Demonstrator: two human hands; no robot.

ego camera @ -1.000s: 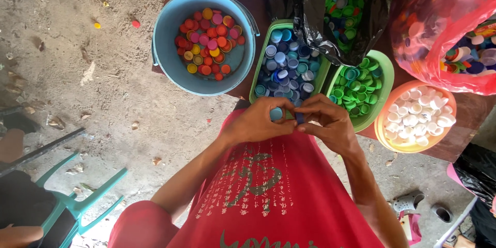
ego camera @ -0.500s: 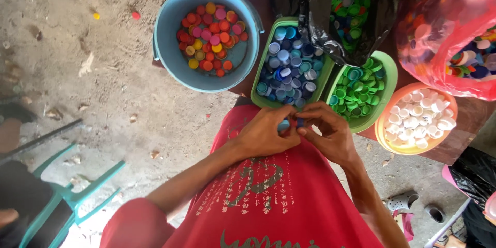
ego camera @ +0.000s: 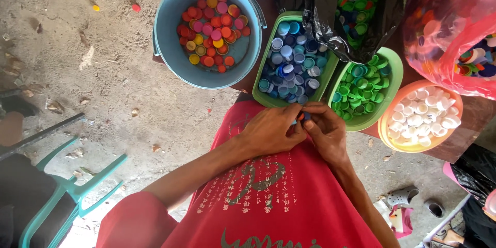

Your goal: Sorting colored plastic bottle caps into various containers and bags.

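Both hands have stayed together: left hand point(ego camera: 271, 132) and right hand point(ego camera: 326, 133) pinch a small blue cap point(ego camera: 300, 119) between closed fingers, just beside the green tub point(ego camera: 264, 75) at the worktop's near edge.

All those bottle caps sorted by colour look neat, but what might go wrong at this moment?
Both hands, left hand and right hand, pinch a small blue cap over the lap; it might slip and fall to the dirt floor, where stray caps already lie. The green bowl and orange bowl seem to sit near the table's edge, so a bump could tip them.
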